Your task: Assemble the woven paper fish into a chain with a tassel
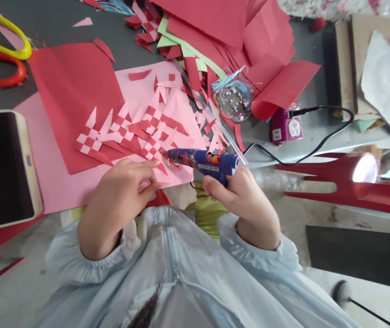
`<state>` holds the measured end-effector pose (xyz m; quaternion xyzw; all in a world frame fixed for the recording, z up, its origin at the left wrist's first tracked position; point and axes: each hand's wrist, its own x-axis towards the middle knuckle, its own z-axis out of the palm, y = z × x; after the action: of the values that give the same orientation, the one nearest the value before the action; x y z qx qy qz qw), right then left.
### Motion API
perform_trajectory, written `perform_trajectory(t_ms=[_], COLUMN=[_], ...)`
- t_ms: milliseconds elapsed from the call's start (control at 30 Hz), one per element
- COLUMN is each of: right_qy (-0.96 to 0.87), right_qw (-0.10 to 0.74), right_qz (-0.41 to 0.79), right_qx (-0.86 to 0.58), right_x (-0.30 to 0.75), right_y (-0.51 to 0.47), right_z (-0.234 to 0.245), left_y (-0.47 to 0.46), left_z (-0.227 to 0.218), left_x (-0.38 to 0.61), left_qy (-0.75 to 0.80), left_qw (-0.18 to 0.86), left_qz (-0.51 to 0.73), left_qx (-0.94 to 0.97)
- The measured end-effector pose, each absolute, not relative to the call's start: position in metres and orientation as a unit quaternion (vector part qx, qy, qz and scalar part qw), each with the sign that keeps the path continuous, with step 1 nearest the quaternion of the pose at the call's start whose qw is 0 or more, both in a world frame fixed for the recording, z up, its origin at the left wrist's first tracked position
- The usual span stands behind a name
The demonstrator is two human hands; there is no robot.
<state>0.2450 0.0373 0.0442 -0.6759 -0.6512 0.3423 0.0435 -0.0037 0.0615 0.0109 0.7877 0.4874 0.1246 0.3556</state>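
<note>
My right hand (241, 196) is closed around the grip of a blue glue gun (202, 160), whose nozzle points left toward a woven piece of red and pink paper strips (130, 132). My left hand (121, 193) rests with its fingers pinched down on the near edge of that weave, just left of the nozzle. The weave lies on a pink sheet (140, 91) overlapping a red sheet (72, 95). A clear glue stick (229, 139) sticks out of the back of the gun.
A phone (3, 168) lies at the left edge. Yellow and red scissor handles (7, 54) sit at the top left. Loose red and green sheets (236, 32) pile up behind, beside a bag of googly eyes (234, 98) and a purple socket (285, 127) with a black cord.
</note>
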Motion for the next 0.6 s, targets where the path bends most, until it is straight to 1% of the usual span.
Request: perform_trajectory(t_ms=[333,600], right_qy=[-0.671,-0.665], right_qw=[0.052,0.059], right_qz=[0.307,0.304], right_qx=[-0.673,-0.679], right_x=[0.241,0.238], right_y=[0.041,0.042], right_z=[0.049,0.048], left_y=[0.061,0.062], left_z=[0.009,0.023], left_x=[-0.004,-0.002], left_qy=[0.486,0.503], left_qw=[0.354,0.319], left_qz=[0.125,0.149], left_qx=[0.789,0.789])
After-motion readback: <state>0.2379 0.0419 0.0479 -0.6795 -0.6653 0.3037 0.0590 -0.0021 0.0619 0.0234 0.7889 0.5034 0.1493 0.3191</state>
